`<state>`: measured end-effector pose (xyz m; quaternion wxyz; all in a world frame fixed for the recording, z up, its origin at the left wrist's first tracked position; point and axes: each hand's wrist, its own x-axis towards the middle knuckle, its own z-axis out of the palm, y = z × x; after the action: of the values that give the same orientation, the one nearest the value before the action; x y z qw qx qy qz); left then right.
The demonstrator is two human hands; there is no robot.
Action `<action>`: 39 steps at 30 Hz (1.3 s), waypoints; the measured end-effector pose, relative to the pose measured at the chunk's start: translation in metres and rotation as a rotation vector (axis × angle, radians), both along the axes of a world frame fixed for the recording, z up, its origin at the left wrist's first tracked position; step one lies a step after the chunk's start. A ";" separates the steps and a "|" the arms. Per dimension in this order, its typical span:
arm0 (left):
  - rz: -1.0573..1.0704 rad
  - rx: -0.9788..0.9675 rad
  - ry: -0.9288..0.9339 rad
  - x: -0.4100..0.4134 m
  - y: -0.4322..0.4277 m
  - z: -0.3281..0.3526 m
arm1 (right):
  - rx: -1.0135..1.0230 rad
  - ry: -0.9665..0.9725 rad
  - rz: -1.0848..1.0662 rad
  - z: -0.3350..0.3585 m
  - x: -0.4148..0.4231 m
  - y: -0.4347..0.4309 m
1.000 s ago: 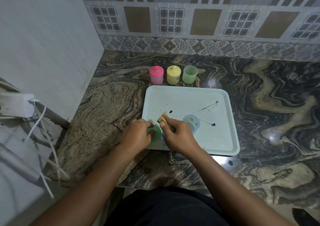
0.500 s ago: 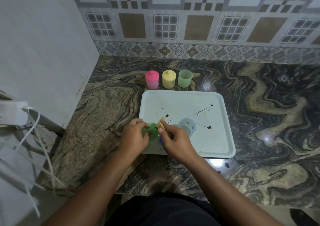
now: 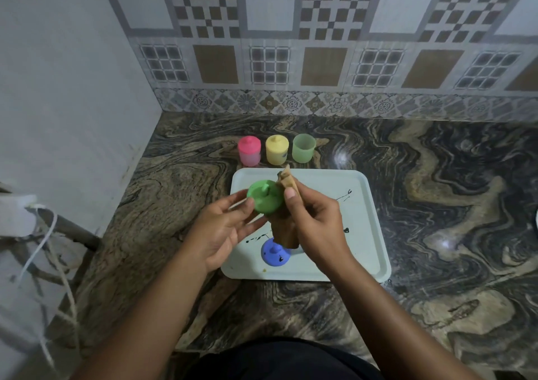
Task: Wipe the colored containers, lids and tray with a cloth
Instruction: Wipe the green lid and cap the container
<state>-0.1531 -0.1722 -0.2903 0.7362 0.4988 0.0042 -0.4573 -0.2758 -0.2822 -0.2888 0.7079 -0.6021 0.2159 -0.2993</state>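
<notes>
My left hand (image 3: 222,231) holds a green lid (image 3: 265,197) by its edge, lifted above the pale tray (image 3: 369,225). My right hand (image 3: 314,219) grips a brown cloth (image 3: 286,183) against the lid's right side; the cloth hangs down below the hand. A blue lid (image 3: 275,253) with dark specks lies on the tray's near part. Dark streaks mark the tray. Behind the tray stand a pink container (image 3: 249,151) and a yellow container (image 3: 277,149), both lidded, and a green container (image 3: 303,148) without a lid. The blue container is hidden behind my right hand.
The marbled counter (image 3: 436,204) meets a tiled wall at the back and a plain wall on the left. White cables (image 3: 46,239) and a white box hang off the counter's left edge.
Both hands have risen from the tray's near-left corner, lifting the green lid and the cloth into the air. The blue lid on the tray has come into sight.
</notes>
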 end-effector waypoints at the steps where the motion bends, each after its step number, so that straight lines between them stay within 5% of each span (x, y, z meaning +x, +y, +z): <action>1: -0.059 -0.035 0.053 -0.003 -0.001 0.003 | -0.022 0.010 -0.011 0.003 -0.001 -0.002; 6: -0.049 -0.113 0.121 -0.012 -0.010 0.009 | -0.119 0.049 0.002 0.005 -0.005 -0.008; 13: -0.065 -0.061 -0.144 -0.017 -0.014 0.020 | -0.541 0.097 -0.086 -0.007 -0.012 -0.007; 21: -0.125 -0.148 -0.249 -0.024 -0.026 0.030 | -0.341 0.138 -0.062 -0.004 -0.013 -0.020; 28: -0.148 -0.134 -0.387 -0.028 -0.031 0.036 | -0.494 0.108 -0.164 0.008 -0.014 -0.027; 35: -0.062 -0.158 -0.336 -0.038 -0.035 0.033 | -0.402 0.139 -0.139 0.013 -0.014 -0.033; 39: -0.073 -0.201 -0.464 -0.048 -0.039 0.037 | -0.397 0.115 -0.141 0.013 -0.015 -0.030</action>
<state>-0.2013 -0.2108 -0.2535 0.7465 0.5145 -0.2285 -0.3548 -0.2909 -0.3120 -0.2759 0.5395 -0.7290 0.2344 -0.3501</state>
